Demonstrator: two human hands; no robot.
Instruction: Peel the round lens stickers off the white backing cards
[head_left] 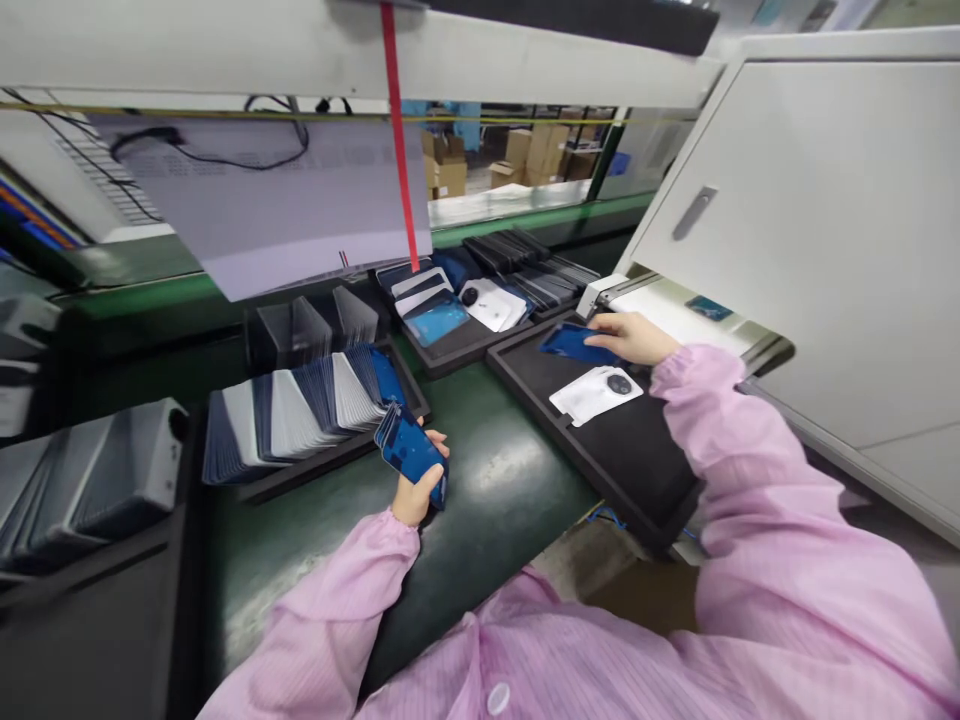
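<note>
My left hand [420, 480] is closed around a small stack of blue phone back covers [409, 445], fanned a little and tilted above the green worktop. Over the black foam tray [637, 465] on the right, my right hand [631, 338] pinches the near end of one blue phone back cover [574, 342]. That cover is low over the tray; whether it touches the foam I cannot tell. A white phone back cover [596, 395] with a round dark camera ring lies in the same tray, just below my right hand.
Several rows of upright covers [300, 410] stand in a tray at left, more [97, 480] further left. A back tray [457, 345] holds white and blue covers. A white machine cabinet [840, 220] with a conveyor [675, 300] stands right. A red strap [399, 140] hangs ahead.
</note>
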